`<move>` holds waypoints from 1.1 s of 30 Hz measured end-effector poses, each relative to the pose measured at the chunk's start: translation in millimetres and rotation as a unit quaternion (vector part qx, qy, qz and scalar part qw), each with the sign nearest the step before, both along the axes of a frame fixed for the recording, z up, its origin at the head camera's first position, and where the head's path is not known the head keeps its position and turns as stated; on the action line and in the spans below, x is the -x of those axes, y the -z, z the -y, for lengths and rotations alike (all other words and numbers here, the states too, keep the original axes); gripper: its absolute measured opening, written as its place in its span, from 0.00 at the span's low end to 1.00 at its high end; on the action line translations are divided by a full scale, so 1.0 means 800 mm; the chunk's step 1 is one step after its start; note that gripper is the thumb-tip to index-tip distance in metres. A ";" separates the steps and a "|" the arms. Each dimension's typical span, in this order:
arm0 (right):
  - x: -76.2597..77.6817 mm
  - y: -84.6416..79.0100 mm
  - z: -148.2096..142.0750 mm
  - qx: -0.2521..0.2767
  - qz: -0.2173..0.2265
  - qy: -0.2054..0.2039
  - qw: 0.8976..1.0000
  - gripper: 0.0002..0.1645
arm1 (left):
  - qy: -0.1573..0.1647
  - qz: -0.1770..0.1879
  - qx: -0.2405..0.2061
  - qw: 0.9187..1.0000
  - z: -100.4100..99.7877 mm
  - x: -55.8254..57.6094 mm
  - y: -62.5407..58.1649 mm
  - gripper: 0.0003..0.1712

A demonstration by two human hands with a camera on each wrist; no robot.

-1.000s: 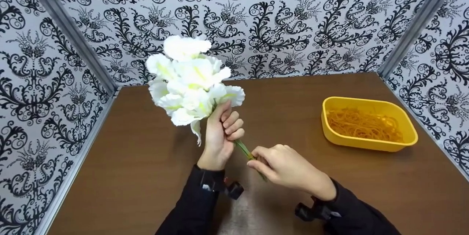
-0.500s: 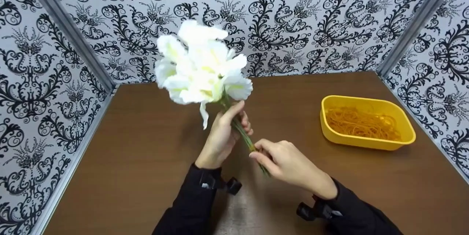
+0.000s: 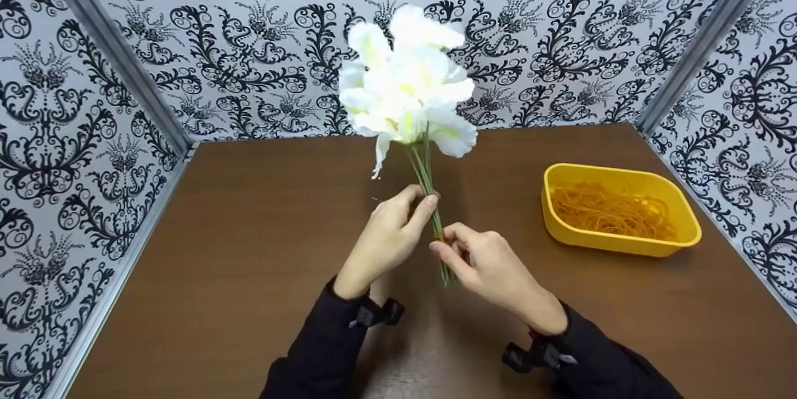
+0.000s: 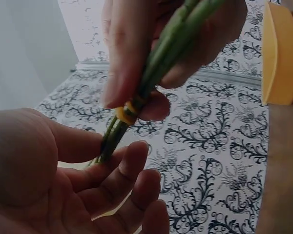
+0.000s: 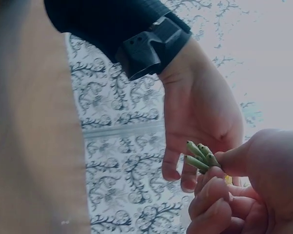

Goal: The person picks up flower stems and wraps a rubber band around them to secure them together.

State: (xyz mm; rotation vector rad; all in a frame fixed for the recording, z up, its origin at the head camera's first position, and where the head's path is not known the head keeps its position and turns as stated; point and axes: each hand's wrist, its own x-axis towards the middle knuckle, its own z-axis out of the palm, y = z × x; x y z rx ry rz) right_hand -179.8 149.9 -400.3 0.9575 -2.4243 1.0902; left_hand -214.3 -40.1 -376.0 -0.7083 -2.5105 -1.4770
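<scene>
A bunch of white artificial flowers (image 3: 408, 84) stands nearly upright in front of me, above the table. Around its green stems (image 4: 173, 46), low down, sits a yellowish rubber band (image 4: 126, 114). My left hand (image 3: 389, 234) pinches the stems between thumb and index finger, higher up than the band; its other fingers are loosely bent. Right at the band, my right hand (image 3: 495, 268) pinches the stems with thumb and fingers. Several cut stem ends (image 5: 200, 157) poke out past the right fingers in the right wrist view.
To the right on the brown table (image 3: 261, 249) stands a yellow tub (image 3: 613, 242) holding many loose rubber bands (image 3: 613, 209). Patterned black-and-white walls (image 3: 261, 44) enclose the table at the back and both sides.
The bouquet has swung right and become more upright. My left hand has gone from a full grip below the blooms to a pinch lower on the stems; the right hand stays at the band.
</scene>
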 end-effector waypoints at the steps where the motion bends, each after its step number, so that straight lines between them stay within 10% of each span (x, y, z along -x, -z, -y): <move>1: 0.002 0.004 -0.001 -0.007 -0.003 0.005 1.000 0.07 | -0.002 0.000 0.006 1.000 -0.002 0.002 0.003 0.15; 19: 0.026 0.079 -0.023 -0.198 -0.012 0.060 0.978 0.17 | 0.008 0.062 0.098 0.993 -0.038 0.041 0.088 0.12; 33: 0.033 0.106 -0.024 -0.271 0.116 0.044 0.955 0.19 | 0.002 0.118 0.140 0.983 -0.048 0.048 0.133 0.13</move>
